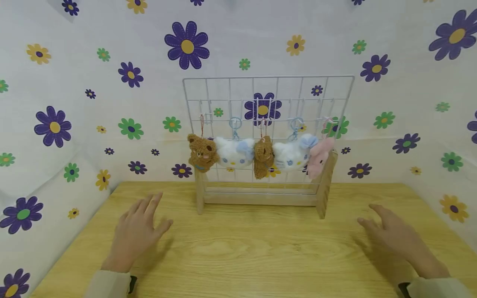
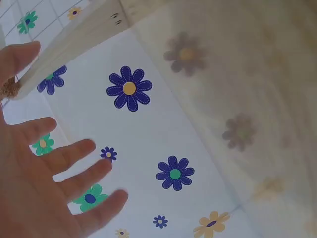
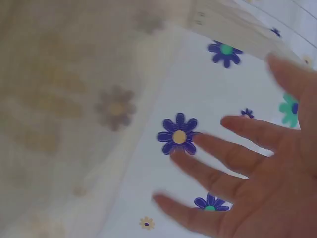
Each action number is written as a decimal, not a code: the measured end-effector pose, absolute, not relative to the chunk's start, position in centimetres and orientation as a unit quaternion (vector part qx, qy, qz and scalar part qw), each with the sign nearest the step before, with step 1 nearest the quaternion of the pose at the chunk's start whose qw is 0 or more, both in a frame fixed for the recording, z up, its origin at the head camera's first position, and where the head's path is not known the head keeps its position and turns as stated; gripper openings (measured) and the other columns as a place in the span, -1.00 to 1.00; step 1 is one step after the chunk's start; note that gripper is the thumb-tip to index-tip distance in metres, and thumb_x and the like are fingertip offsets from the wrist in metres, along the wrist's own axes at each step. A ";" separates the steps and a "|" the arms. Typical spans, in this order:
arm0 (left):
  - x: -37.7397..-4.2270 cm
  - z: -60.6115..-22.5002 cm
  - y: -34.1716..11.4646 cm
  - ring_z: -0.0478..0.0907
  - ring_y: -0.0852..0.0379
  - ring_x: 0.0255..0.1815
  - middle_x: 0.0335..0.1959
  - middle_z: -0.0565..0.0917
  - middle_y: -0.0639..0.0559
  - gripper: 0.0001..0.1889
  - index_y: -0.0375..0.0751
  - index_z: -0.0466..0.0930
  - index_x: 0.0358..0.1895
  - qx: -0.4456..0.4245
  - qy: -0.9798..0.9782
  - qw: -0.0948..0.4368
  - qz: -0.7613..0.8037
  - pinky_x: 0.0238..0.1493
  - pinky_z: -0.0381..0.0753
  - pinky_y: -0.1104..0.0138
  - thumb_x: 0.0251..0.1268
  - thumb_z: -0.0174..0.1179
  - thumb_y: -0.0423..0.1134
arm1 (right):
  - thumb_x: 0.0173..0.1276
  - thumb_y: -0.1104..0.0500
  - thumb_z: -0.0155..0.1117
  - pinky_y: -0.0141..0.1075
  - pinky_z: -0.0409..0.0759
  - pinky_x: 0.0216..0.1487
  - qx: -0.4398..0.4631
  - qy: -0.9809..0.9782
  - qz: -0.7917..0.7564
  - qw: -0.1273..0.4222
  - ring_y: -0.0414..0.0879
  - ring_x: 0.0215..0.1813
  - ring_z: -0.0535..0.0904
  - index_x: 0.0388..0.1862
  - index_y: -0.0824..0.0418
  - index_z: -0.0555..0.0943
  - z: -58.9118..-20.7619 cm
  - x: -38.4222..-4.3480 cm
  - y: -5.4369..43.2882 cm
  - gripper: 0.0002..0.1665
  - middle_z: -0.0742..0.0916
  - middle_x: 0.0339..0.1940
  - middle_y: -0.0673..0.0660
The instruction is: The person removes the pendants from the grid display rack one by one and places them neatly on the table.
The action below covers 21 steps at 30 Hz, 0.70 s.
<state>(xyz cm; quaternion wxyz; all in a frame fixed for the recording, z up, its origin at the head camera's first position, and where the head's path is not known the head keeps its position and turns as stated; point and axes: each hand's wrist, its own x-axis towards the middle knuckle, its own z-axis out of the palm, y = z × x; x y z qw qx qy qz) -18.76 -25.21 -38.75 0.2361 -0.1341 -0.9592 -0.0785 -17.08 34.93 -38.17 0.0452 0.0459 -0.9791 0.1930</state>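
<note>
Both hands hover over the wooden table with fingers spread and nothing in them. The left hand [image 1: 138,231] is left of a wire grid rack [image 1: 268,77]; its spread fingers [image 2: 79,151] also show in the left wrist view. To the rack's right is the right hand [image 1: 398,240], its palm and fingers [image 3: 233,153] seen in the right wrist view. Plush keychains hang in a row on the rack: a brown bear [image 1: 203,153], a white cat with a blue bow [image 1: 232,154], a second brown plush [image 1: 263,157], another white cat [image 1: 290,156] and a pink plush [image 1: 320,158].
The rack stands on a wooden base [image 1: 261,199] near the back of the table [image 1: 238,256]. A white cloth [image 1: 149,99] printed with purple, green and yellow flowers hangs behind and along both sides.
</note>
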 end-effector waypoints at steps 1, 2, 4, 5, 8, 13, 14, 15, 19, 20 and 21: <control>-18.9 -38.5 -25.1 0.50 -0.46 0.19 0.28 0.52 -0.43 -0.24 -0.32 0.36 0.46 -0.139 -0.956 0.237 -0.100 0.00 0.57 -0.31 0.28 0.36 -0.01 | 0.63 -0.09 0.02 0.40 0.53 -0.05 0.048 -0.975 0.206 0.062 0.55 0.03 0.55 0.32 0.63 0.38 -37.8 -17.1 35.0 -0.25 0.56 0.12 0.65; -19.1 -38.4 -25.0 0.54 -0.46 0.13 0.23 0.55 -0.45 -0.27 -0.34 0.36 0.45 -0.144 -0.953 0.238 -0.123 -0.04 0.60 -0.29 0.30 0.37 -0.07 | 0.61 -0.03 0.07 0.31 0.60 -0.12 0.048 -0.971 0.221 0.080 0.49 -0.05 0.61 0.23 0.62 0.46 -37.4 -17.1 35.1 -0.32 0.63 0.02 0.62; -19.5 -38.2 -24.7 0.59 -0.44 0.03 0.16 0.59 -0.46 -0.32 -0.38 0.36 0.45 -0.149 -0.945 0.238 -0.167 -0.09 0.64 -0.23 0.33 0.36 -0.20 | 0.58 0.04 0.15 0.14 0.66 -0.27 0.041 -0.963 0.240 0.118 0.38 -0.18 0.67 0.07 0.57 0.59 -36.6 -17.0 35.0 -0.47 0.71 -0.16 0.52; -19.6 -38.1 -24.6 0.63 -0.40 -0.10 0.14 0.60 -0.46 -0.34 -0.39 0.36 0.44 -0.152 -0.940 0.239 -0.189 -0.17 0.67 -0.16 0.34 0.35 -0.25 | 0.56 0.07 0.17 0.09 0.68 -0.27 0.036 -0.958 0.253 0.133 0.33 -0.16 0.70 0.02 0.54 0.62 -36.2 -17.0 34.9 -0.52 0.72 -0.11 0.52; -20.1 -38.0 -24.2 0.63 -0.21 -0.39 0.07 0.65 -0.43 -0.37 -0.40 0.39 0.42 -0.160 -0.925 0.257 -0.229 -0.40 0.64 0.04 0.32 0.35 -0.35 | 0.56 0.15 0.17 -0.20 0.71 -0.32 0.031 -0.935 0.314 0.159 -0.07 -0.26 0.72 0.00 0.53 0.64 -35.3 -17.4 34.5 -0.60 0.75 -0.17 0.41; -20.8 -37.2 -23.5 0.70 -0.27 -0.13 0.17 0.62 -0.39 -0.38 -0.37 0.38 0.44 -0.176 -0.900 0.276 -0.289 -0.20 0.72 -0.08 0.33 0.32 -0.44 | 0.56 0.21 0.18 -0.46 0.70 -0.33 0.036 -0.874 0.459 0.157 -0.46 -0.29 0.63 0.06 0.48 0.62 -34.1 -18.0 34.3 -0.67 0.74 -0.25 -0.23; -21.0 -37.0 -23.3 0.68 -0.30 -0.03 0.19 0.61 -0.39 -0.38 -0.36 0.37 0.44 -0.179 -0.896 0.278 -0.298 -0.13 0.70 -0.15 0.33 0.31 -0.44 | 0.55 0.21 0.19 -0.45 0.70 -0.33 0.036 -0.862 0.482 0.154 -0.44 -0.29 0.65 0.05 0.36 0.66 -33.9 -18.0 34.3 -0.74 0.71 -0.25 -0.33; -21.1 -36.9 -23.2 0.68 -0.31 -0.02 0.20 0.60 -0.39 -0.39 -0.35 0.36 0.45 -0.179 -0.893 0.276 -0.308 -0.10 0.69 -0.18 0.35 0.30 -0.44 | 0.55 0.20 0.20 -0.45 0.71 -0.33 0.033 -0.850 0.504 0.147 -0.42 -0.28 0.66 0.02 0.21 0.68 -33.6 -18.0 34.3 -0.80 0.69 -0.24 -0.40; -21.5 -36.3 -22.5 0.68 -0.32 -0.04 0.19 0.60 -0.40 -0.39 -0.34 0.37 0.45 -0.177 -0.885 0.284 -0.323 -0.10 0.69 -0.18 0.35 0.30 -0.46 | 0.54 0.21 0.22 -0.43 0.71 -0.34 0.032 -0.822 0.552 0.139 -0.34 -0.29 0.70 -0.11 -0.18 0.67 -32.8 -17.9 34.3 -0.76 0.73 -0.24 -0.35; -21.7 -36.2 -22.3 0.69 -0.32 -0.04 0.19 0.60 -0.40 -0.39 -0.34 0.37 0.44 -0.176 -0.883 0.286 -0.329 -0.10 0.69 -0.18 0.34 0.29 -0.46 | 0.54 0.21 0.22 -0.43 0.71 -0.34 0.031 -0.819 0.555 0.140 -0.34 -0.29 0.71 -0.14 -0.24 0.66 -32.6 -17.9 34.3 -0.73 0.74 -0.24 -0.34; -21.8 -36.0 -22.2 0.69 -0.32 -0.04 0.20 0.59 -0.40 -0.39 -0.34 0.37 0.44 -0.176 -0.880 0.288 -0.335 -0.10 0.68 -0.19 0.34 0.29 -0.47 | 0.55 0.20 0.21 -0.43 0.71 -0.34 0.032 -0.818 0.558 0.140 -0.33 -0.29 0.71 -0.15 -0.23 0.66 -32.4 -17.9 34.3 -0.74 0.75 -0.24 -0.33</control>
